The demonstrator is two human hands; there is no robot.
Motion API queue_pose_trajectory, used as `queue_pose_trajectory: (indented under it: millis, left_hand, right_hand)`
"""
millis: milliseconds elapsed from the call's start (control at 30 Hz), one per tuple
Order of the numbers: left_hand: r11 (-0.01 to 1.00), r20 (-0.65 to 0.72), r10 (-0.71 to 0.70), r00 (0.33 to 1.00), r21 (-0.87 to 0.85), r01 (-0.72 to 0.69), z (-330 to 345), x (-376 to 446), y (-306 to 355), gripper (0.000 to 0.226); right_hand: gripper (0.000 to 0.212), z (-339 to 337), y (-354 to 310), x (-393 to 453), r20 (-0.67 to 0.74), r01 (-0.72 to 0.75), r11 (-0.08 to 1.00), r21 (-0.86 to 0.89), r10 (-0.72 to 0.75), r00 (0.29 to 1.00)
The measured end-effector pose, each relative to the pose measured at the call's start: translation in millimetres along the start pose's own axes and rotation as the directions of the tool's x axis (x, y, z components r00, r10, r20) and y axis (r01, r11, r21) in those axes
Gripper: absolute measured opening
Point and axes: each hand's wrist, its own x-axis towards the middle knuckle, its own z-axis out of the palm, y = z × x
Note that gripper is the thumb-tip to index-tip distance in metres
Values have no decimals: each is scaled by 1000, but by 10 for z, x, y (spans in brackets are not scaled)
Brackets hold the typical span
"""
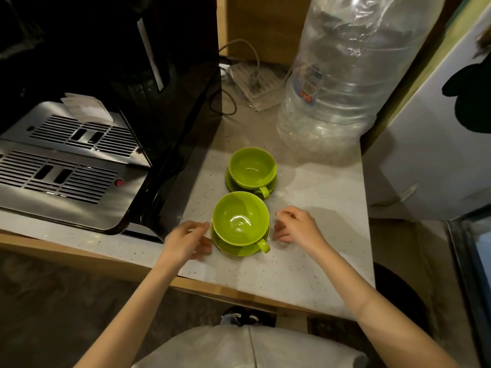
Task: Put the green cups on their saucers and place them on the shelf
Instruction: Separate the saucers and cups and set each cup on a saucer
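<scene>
Already both green cups sit on their saucers on the counter: the near cup on the near saucer, the far cup (handle toward the person) on the far saucer. Left hand and right hand flank the near saucer, fingers loose, grasping nothing.

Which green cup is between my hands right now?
The nearer green cup, flanked by left hand and right hand; the far cup sits beyond them.

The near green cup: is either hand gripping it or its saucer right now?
No: the left hand and right hand sit open on either side of the near green cup and its saucer, apart from both.
</scene>
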Motion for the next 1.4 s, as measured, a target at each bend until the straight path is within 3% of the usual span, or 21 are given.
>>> queue_pose_trajectory:
  millis: [133,333,500,833,1100,1400]
  left_hand:
    - [992,104,-111,988,-50,117,-20,88,-6,28]
    - [990,104,-133,986,-39,138,54,166,4,22]
    - [996,92,-85,992,29,82,79,176,5,15]
    - [997,249,40,968,54,-55,81,25,31,5]
    - [971,268,215,939,-166,-175,145,-207,782,12]
    - [876,253,436,864,-340,-343,313,-513,2007,13]
  right_hand:
    - [15,-22,-61,59,152,-154,986,59,144,978]
    - [13,25,-62,82,204,-142,990,-11,141,969]
    - [9,58,-35,99,151,-113,992,-55,120,981]
    - [14,-97,17,-111,166,-94,995,39,87,982]
    - [15,-562,-479,-439,98,29,962,271,-57,994]
    - [14,-1184,-1482,-944,-103,336,813,474,-328,939]
